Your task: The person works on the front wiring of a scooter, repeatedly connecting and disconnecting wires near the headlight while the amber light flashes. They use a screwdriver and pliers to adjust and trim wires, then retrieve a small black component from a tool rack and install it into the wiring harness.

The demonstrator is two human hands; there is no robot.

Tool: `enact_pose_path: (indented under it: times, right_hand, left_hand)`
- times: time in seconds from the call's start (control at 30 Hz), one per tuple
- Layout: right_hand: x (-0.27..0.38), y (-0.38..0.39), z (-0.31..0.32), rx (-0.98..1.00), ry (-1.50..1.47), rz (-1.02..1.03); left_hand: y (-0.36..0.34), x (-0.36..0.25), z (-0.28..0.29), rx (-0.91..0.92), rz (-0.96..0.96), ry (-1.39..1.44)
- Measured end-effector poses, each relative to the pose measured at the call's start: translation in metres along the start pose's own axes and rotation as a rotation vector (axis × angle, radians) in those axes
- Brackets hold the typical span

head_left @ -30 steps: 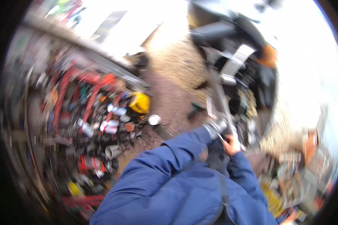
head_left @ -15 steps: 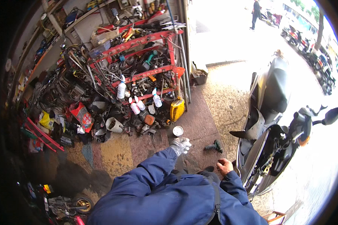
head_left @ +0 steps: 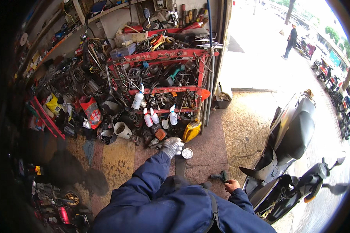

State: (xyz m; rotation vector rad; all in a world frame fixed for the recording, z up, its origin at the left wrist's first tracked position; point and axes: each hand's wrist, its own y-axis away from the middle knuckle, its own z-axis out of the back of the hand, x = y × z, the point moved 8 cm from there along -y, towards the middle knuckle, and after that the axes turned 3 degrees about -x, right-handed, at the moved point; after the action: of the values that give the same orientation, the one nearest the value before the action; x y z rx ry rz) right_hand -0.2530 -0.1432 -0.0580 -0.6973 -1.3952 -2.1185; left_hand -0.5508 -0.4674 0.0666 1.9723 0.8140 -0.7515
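My left hand point(head_left: 172, 146), in a grey glove, reaches out with fingers bent and apart, holding nothing visible, just left of and above a round white container point(head_left: 187, 153) on the floor. A yellow jug point(head_left: 192, 131) stands beyond it. My bare right hand point(head_left: 231, 185) is closed, its fingers curled; what they hold, if anything, is hidden. Just beside it, a dark green cordless power tool point(head_left: 217, 176) lies on the floor. A scooter point(head_left: 297, 132) stands to the right of that hand.
Ahead, a red shelving rack point(head_left: 159, 55) is heaped with tools and parts, with spray bottles point(head_left: 138, 99) and a white bucket point(head_left: 122, 130) low down. A red motorbike point(head_left: 64, 211) is at lower left. Outside, a person point(head_left: 290, 42) walks near parked scooters point(head_left: 338, 101).
The view has swung from the scooter toward the rack. Since half a second ago my left hand has moved forward and left, past the white container; my right hand is closer to the power tool.
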Motion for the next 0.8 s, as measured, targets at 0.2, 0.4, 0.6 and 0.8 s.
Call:
enact_pose_path:
  times: [0.2,0.4,0.6,0.8]
  right_hand:
    - [0.059,-0.047,0.021,-0.055,0.071,0.046]
    - [0.077,-0.063,0.012,-0.207,0.001,-0.049]
    - [0.073,-0.04,-0.063,-0.243,-0.376,-0.196]
    - [0.067,0.011,-0.104,-0.384,-0.511,-0.373]
  left_hand:
    - [-0.064,-0.187,0.02,0.028,-0.345,0.076]
    - [-0.174,-0.447,0.026,0.038,-0.703,-0.408]
    - [-0.28,-0.581,-0.003,-0.74,-0.732,-1.66]
    - [-0.343,-0.624,0.007,-0.466,-0.993,-1.669]
